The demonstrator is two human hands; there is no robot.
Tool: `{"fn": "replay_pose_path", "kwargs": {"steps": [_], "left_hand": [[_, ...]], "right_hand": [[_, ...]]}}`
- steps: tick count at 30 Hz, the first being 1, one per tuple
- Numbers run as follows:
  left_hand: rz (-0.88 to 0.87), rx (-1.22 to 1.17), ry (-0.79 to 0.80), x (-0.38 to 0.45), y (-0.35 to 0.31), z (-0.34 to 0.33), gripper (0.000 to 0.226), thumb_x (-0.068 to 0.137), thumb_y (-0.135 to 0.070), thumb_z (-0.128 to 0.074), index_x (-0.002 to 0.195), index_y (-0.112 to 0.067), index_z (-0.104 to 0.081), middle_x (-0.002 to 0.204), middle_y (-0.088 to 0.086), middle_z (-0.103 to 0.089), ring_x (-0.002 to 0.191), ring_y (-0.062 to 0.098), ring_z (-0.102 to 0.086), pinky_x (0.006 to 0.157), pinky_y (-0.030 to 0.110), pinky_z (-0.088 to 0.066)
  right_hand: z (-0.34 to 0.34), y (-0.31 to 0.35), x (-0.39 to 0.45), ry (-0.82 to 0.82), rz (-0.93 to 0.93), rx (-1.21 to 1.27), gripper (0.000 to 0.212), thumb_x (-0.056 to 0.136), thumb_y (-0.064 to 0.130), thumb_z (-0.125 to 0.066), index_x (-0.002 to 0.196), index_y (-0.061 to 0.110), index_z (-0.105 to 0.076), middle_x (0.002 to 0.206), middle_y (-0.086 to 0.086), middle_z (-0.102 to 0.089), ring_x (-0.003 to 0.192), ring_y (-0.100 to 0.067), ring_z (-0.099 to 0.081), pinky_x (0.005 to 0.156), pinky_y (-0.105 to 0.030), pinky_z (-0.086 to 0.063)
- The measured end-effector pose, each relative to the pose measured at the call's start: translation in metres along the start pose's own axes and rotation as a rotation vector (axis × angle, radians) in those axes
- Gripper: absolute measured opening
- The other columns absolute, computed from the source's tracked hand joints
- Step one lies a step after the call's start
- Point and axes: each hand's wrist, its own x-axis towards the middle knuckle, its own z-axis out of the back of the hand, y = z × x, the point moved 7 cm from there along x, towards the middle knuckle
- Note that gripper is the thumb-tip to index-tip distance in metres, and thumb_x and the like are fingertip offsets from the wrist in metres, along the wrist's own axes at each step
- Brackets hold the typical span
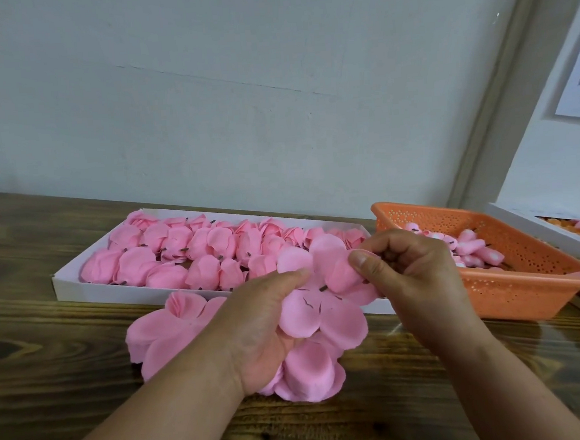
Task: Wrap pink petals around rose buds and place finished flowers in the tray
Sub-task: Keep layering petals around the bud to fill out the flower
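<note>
My left hand [265, 328] holds a stack of pink petal sheets [323, 317] above the table, its thumb lying on the top sheet. A short dark stem pokes up through the centre of that sheet. My right hand [409, 273] pinches a rose bud [345, 274] wrapped in a pink petal, pressed against the top sheet. Behind the hands, a white tray [66, 287] is filled with several finished pink flowers [188, 254]. More pink petal sheets [162, 325] lie on the table to the left of my left hand.
An orange perforated basket [513, 290] at the right holds several pink-and-white rose buds [469, 245]. Another white tray edge [539, 226] shows at the far right. All stand on a dark wooden table [51, 356] against a pale wall.
</note>
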Motion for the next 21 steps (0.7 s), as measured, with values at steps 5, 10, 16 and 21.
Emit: {"fn": "replay_pose_path", "kwargs": {"steps": [5,10,16,21], "left_hand": [[0.023,0.056,0.059,-0.005,0.0,-0.006,0.036,0.091,-0.018,-0.051,0.122,-0.002,-0.059,0.118,0.025,-0.065,0.115,0.04,-0.06,0.106,0.053,-0.039],[0.051,0.092,-0.001,-0.004,0.002,-0.001,0.032,0.092,-0.009,-0.051,0.12,0.004,-0.061,0.117,0.03,-0.063,0.115,0.044,-0.058,0.106,0.056,-0.039],[0.044,0.091,-0.102,-0.004,0.005,0.004,0.023,0.09,-0.001,-0.054,0.109,0.005,-0.066,0.107,0.03,-0.067,0.104,0.042,-0.065,0.094,0.05,-0.05],[0.016,0.116,-0.131,-0.003,0.006,0.007,0.025,0.09,-0.005,-0.057,0.075,0.0,-0.076,0.085,0.023,-0.073,0.077,0.031,-0.071,0.079,0.043,-0.055]], "right_hand": [[-0.006,0.003,-0.003,0.072,0.012,-0.044,0.012,0.082,0.005,-0.067,0.073,0.012,-0.068,0.072,-0.015,-0.065,0.067,-0.037,-0.06,0.058,-0.048,-0.051],[-0.012,0.003,-0.005,0.165,0.006,-0.08,0.012,0.084,0.009,-0.067,0.075,0.016,-0.069,0.072,-0.02,-0.066,0.065,-0.042,-0.059,0.057,-0.053,-0.05],[-0.021,0.008,-0.008,0.24,0.039,-0.186,0.017,0.083,0.007,-0.069,0.071,0.02,-0.069,0.071,-0.002,-0.065,0.054,-0.007,-0.048,0.049,-0.023,-0.04],[-0.025,0.007,-0.009,0.267,0.025,-0.243,0.015,0.083,0.009,-0.068,0.074,0.02,-0.07,0.077,0.009,-0.064,0.062,-0.002,-0.055,0.052,-0.011,-0.04]]}}
